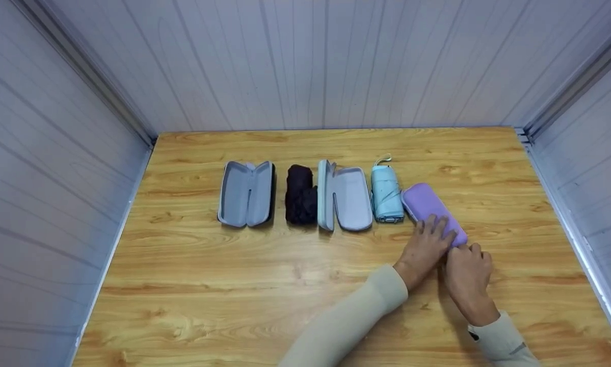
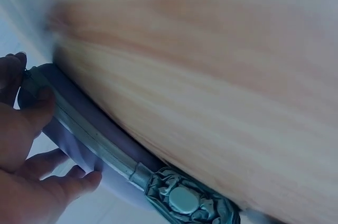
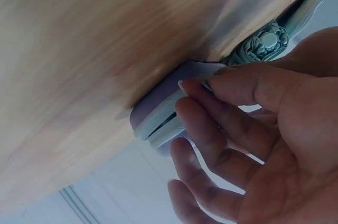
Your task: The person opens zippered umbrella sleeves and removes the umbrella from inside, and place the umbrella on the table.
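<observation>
A purple zip-up glasses case (image 1: 427, 201) lies slantwise at the right of the row on the table. My left hand (image 1: 427, 247) holds it near its front end, fingers over the lid and thumb against the zipped side. In the left wrist view the zipper band (image 2: 97, 139) runs along that side. My right hand (image 1: 468, 270) is at the case's front corner, with thumb and forefinger pinched together at the zipper. The pull itself is hidden by the fingers. A dark gap in the zipper (image 3: 161, 123) shows beside the fingertips in the right wrist view.
Just left of the purple case lies a folded light-blue umbrella (image 1: 387, 196). Further left are an opened pale-green case (image 1: 353, 199), a black folded bundle (image 1: 299, 193) and an opened grey case (image 1: 259, 196). Panel walls (image 1: 305, 66) border the wooden table (image 1: 208, 306).
</observation>
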Tool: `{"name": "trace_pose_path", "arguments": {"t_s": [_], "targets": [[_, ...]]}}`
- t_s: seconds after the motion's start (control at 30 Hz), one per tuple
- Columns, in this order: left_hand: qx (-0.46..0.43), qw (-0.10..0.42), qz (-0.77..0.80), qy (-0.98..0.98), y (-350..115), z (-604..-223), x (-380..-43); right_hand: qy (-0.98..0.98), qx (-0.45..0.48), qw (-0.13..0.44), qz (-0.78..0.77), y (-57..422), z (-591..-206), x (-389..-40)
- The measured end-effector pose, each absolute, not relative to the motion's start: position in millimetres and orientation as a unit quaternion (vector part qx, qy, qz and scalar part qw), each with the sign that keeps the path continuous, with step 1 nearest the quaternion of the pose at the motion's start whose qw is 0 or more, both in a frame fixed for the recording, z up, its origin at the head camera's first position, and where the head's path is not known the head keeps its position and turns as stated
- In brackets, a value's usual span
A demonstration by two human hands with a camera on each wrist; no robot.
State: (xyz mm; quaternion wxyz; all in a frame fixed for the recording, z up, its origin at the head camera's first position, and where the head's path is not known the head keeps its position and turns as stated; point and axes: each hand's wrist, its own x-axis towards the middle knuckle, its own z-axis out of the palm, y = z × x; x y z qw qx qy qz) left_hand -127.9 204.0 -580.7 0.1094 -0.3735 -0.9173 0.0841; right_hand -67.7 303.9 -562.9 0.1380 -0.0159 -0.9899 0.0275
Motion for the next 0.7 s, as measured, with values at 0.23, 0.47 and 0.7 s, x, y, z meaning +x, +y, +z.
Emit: {"name": "trace_pose_path", "arguments": {"t_s": [0.23,0.47,0.7], "targets": [[-0.398,0.095,0.052,-0.911,191.2,-579.8,-141.9,-0.987,0.003,0.157,0.039,311.9,-561.4,-65.6],[-0.402,0.070,0.044,-0.912,182.0,-582.5,-153.8,-0.991,-0.008,0.131,0.036,325.8,-556.2,-66.9],[-0.395,0.062,0.065,-0.914,185.7,-574.3,-153.6,-0.992,-0.050,0.104,0.048,351.6,-552.7,-67.3]]}}
